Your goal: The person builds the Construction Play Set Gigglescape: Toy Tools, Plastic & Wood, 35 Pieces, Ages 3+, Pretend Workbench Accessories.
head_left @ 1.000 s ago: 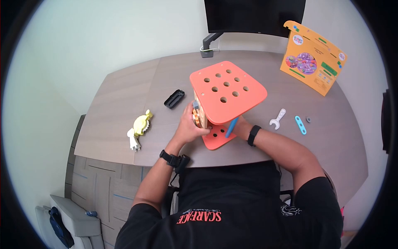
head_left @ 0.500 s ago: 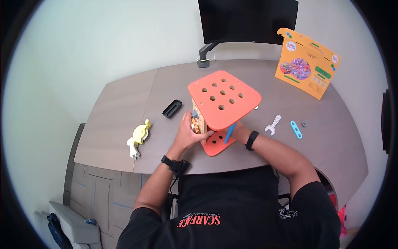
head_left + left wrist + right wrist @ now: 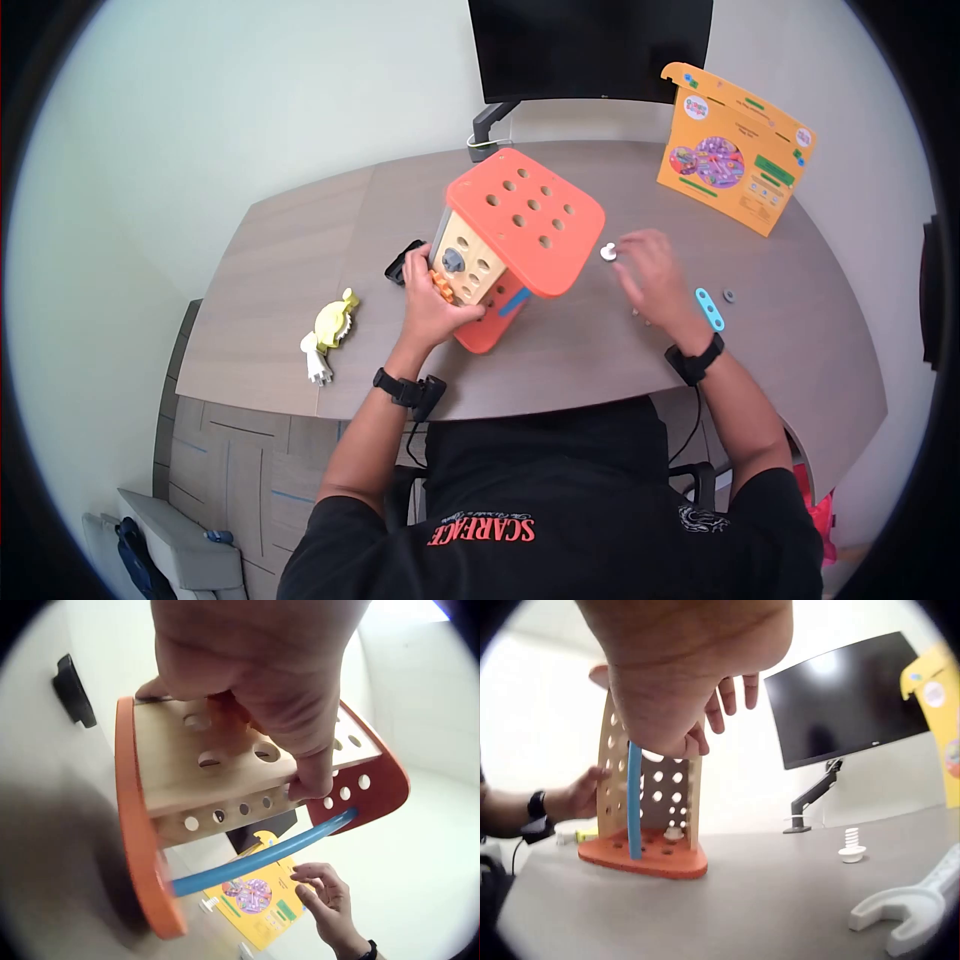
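Note:
A wooden toy toolbox (image 3: 470, 262) stands on end on the desk, with orange end panels full of holes and a blue rod handle (image 3: 634, 802). A grey bolt (image 3: 453, 261) and an orange piece (image 3: 441, 287) sit on its wooden side. My left hand (image 3: 432, 308) grips that side, thumb around the front edge. To the right, my right hand (image 3: 655, 280) hovers over the desk with loose, empty fingers, near a white screw (image 3: 608, 252). In the right wrist view the screw stands head down, thread up. Another white piece (image 3: 673, 833) rests inside the toolbox on the lower panel.
A white toy spanner (image 3: 904, 909) lies under my right hand. Right of it are a blue strip with holes (image 3: 710, 310) and a grey ring (image 3: 729, 296). A black tray (image 3: 398, 268) and a yellow-and-white toy saw (image 3: 333, 322) lie left; a yellow box (image 3: 735, 150) and monitor (image 3: 590, 50) stand behind.
My right hand has come away from the toolbox and moved right, near the white screw, now covering the spanner. My left hand has turned and tilted the toolbox, showing more of its wooden side.

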A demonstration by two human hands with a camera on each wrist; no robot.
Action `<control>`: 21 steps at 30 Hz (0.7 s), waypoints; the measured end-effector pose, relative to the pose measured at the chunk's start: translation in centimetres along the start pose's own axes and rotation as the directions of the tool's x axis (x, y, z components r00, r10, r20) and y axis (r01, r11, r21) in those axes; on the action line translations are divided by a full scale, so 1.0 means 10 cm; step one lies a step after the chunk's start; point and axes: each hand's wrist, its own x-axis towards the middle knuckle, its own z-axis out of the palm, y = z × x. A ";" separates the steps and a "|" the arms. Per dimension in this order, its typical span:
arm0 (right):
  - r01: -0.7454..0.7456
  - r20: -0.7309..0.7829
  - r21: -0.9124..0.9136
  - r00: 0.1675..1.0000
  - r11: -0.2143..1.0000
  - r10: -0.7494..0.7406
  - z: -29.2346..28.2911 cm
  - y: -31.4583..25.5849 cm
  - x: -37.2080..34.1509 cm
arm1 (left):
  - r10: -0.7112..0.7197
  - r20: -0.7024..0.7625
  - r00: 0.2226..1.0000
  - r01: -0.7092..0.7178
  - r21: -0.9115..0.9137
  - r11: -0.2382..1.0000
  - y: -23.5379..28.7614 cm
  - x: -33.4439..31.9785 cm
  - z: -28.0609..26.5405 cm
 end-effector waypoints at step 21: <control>-0.382 0.271 0.582 0.923 0.718 0.272 0.14 -0.77 -0.14 | 0.322 0.124 0.939 -0.322 0.648 0.690 0.67 -0.36 0.20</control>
